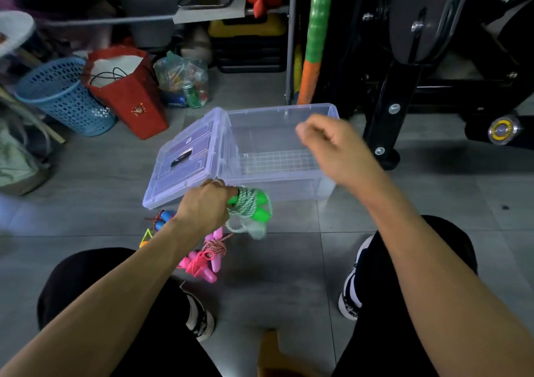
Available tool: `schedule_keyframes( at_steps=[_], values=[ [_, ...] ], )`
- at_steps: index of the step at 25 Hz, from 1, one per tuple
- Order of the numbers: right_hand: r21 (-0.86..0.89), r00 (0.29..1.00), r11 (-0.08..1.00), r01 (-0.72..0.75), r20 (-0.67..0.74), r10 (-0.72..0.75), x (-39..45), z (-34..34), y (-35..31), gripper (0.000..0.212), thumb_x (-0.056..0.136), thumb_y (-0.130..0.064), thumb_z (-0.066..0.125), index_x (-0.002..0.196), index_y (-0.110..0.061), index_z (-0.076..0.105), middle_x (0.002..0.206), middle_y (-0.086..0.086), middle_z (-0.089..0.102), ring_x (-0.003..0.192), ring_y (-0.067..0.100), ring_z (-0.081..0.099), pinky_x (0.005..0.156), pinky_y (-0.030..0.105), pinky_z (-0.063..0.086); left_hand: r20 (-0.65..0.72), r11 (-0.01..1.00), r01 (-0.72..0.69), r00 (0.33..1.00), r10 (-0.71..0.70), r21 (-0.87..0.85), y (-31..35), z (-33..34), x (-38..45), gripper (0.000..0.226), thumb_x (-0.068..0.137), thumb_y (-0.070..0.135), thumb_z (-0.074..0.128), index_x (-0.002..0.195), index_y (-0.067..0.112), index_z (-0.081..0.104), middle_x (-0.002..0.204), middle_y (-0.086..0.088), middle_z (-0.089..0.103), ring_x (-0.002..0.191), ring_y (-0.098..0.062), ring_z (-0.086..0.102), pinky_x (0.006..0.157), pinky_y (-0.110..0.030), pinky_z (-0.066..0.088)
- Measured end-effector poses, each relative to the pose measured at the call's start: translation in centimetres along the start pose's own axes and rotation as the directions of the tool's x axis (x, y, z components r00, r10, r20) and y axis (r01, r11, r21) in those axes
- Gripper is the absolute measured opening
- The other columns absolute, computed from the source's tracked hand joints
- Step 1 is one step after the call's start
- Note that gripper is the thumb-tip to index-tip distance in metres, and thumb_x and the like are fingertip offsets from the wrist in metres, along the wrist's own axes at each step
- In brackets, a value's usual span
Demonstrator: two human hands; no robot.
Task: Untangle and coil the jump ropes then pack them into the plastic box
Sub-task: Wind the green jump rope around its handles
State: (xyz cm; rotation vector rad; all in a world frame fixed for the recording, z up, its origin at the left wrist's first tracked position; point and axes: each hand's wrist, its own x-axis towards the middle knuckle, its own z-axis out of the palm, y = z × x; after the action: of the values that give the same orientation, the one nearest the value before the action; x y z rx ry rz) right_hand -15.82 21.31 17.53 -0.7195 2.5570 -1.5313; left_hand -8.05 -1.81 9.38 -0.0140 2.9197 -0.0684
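Note:
My left hand (203, 204) grips a green-handled jump rope (251, 204), its green-white cord coiled around the handles, just in front of the clear plastic box (323, 186). The box stands open on the floor with nothing inside, its lid (185, 160) leaning against its left side. My right hand (335, 145) hovers blurred above the box's right part, fingers curled, holding nothing that I can see. On the floor below my left forearm lie a pink-handled rope (206, 261) with red-white cord and a blue-handled rope (163, 219), partly hidden by the arm.
A blue perforated basket (66, 96), a red paper bag (130, 93) and a clear bag of items (185, 82) stand behind the box to the left. A black exercise machine frame (398, 87) rises at the right. My knees and shoes flank the grey tiled floor.

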Motion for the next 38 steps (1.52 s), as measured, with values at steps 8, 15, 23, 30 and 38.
schedule_keyframes(
  at_steps=[8,15,23,30,38],
  values=[
    [-0.282,0.948,0.938,-0.2,0.185,0.258,0.3,-0.2,4.5,0.016,0.092,-0.034,0.06,0.088,-0.019,0.065,0.082,-0.009,0.065,0.072,0.007,0.058,0.06,0.025,0.042,-0.078,0.895,-0.078,0.996,0.048,-0.439,-0.8,0.9,-0.5,0.033,0.07,0.031,0.052,0.102,0.029,0.057,0.095,-0.01,0.069,0.091,-0.035,0.062,0.077,-0.043,0.051],
    [0.045,0.834,0.947,-0.318,0.487,0.258,-0.3,3.5,3.1,0.033,0.102,-0.032,0.045,0.124,-0.017,0.064,0.121,-0.008,0.065,0.112,0.004,0.059,0.092,0.011,0.041,0.029,0.514,-0.099,0.971,0.236,-0.852,-0.8,-0.9,-1.1,0.024,0.077,0.007,0.075,0.092,0.025,0.074,0.091,-0.014,0.072,0.082,-0.021,0.065,0.081,-0.037,0.053],
    [0.389,0.738,0.717,-0.579,0.625,0.257,-0.3,4.1,2.7,0.038,0.104,-0.029,0.034,0.088,-0.006,0.059,0.058,0.002,0.038,0.051,0.016,0.032,0.054,0.028,0.034,0.05,-0.086,0.053,0.998,0.034,-0.995,-1.9,-3.5,-2.2,0.021,0.075,0.005,0.065,0.09,0.015,0.075,0.083,-0.008,0.07,0.074,-0.018,0.067,0.07,-0.027,0.057],
    [-0.487,0.826,0.858,0.164,0.544,0.151,-2.3,6.3,1.2,0.032,0.1,-0.036,0.043,0.077,-0.016,0.051,0.076,0.004,0.052,0.08,0.025,0.047,0.067,0.035,0.035,0.146,0.578,0.324,0.932,-0.333,-0.749,-1.5,-1.4,-0.5,0.012,0.088,0.014,0.062,0.077,0.009,0.063,0.073,-0.01,0.063,0.062,-0.03,0.06,0.056,-0.032,0.051],
    [-0.405,0.95,0.912,0.061,0.303,0.071,-1.0,3.0,1.8,0.029,0.089,-0.043,0.064,0.076,-0.018,0.059,0.064,-0.004,0.056,0.07,0.02,0.052,0.061,0.034,0.043,-0.195,0.993,0.113,0.973,-0.12,-0.046,1.7,-1.3,-0.5,0.024,0.09,0.022,0.053,0.114,0.018,0.054,0.101,-0.011,0.063,0.094,-0.037,0.061,0.064,-0.033,0.034]
  ],
)
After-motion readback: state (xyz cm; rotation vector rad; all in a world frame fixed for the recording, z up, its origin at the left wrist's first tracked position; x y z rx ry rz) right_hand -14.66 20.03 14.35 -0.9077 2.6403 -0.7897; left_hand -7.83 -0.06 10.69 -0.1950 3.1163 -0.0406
